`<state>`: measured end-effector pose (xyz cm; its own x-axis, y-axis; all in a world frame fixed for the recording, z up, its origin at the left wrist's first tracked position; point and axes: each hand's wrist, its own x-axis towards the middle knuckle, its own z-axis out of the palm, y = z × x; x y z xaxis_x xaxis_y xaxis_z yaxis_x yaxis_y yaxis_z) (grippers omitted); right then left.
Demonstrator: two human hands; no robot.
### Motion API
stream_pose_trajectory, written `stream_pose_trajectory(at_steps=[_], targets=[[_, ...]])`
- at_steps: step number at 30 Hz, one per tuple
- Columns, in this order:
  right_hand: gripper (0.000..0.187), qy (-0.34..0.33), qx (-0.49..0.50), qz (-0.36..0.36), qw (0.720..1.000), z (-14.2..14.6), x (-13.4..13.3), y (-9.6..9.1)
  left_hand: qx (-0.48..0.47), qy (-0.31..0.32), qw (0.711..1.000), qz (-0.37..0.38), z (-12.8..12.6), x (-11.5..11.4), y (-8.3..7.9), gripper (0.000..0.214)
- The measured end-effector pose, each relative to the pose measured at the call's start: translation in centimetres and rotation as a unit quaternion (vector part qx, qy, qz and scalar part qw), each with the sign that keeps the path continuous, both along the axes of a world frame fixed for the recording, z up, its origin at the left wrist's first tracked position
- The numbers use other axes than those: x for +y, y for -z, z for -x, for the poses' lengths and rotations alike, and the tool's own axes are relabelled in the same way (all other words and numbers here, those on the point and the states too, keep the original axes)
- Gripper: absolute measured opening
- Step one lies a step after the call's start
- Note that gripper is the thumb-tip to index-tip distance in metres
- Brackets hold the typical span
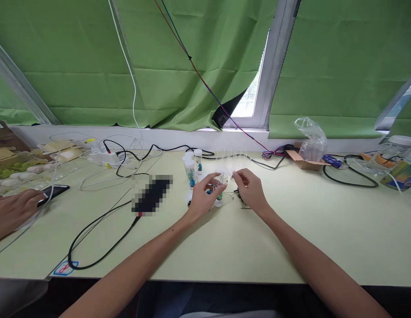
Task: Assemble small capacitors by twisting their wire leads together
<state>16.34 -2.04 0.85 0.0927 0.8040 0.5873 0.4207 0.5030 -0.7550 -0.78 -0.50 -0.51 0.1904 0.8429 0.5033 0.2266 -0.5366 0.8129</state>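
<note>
My left hand (204, 196) curves its thumb and fingers around a small clear plastic tube (219, 202), which stands on the table with blue and green bits inside. Just to the right, my right hand (251, 190) has thumb and fingertips pinched together near the tube's top; what they grip is too small to make out. Beyond my left hand stand several clear tubes with white caps (189, 162), blue-green pieces showing through their walls. Small dark parts (237, 193) and thin pieces lie on the table beside and beneath my right hand.
A blurred-out dark device (154, 194) with a black cable lies to the left. Another person's hand (18, 205) rests by a phone (58, 192) at far left. An open cardboard box (304, 162) with a plastic bag, black cables and clear jars (379, 159) occupy the back right.
</note>
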Motion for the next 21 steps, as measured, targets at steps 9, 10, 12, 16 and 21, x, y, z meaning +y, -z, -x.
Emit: stream_pose_trajectory(at_steps=[9,10,12,16,21], targets=[[0.033,-0.032,-0.049,-0.015,0.998,0.4,-0.2,0.1,0.026,0.028,0.999,0.012,-0.1,-0.3,0.0,0.028],[0.032,-0.033,-0.055,-0.018,0.998,0.4,-0.2,0.2,0.033,0.027,0.999,0.009,-0.1,-0.3,0.0,0.029],[0.03,-0.039,-0.063,-0.023,0.997,0.4,-0.3,0.2,0.053,0.02,0.998,0.0,-0.1,-0.3,0.0,0.032],[0.024,-0.056,-0.085,-0.031,0.994,0.4,-0.2,0.4,0.099,0.016,0.995,-0.027,-0.1,-0.3,0.1,0.034],[0.023,-0.052,-0.114,-0.041,0.991,0.3,0.2,1.1,0.142,0.002,0.987,-0.074,0.0,0.0,0.4,0.032]])
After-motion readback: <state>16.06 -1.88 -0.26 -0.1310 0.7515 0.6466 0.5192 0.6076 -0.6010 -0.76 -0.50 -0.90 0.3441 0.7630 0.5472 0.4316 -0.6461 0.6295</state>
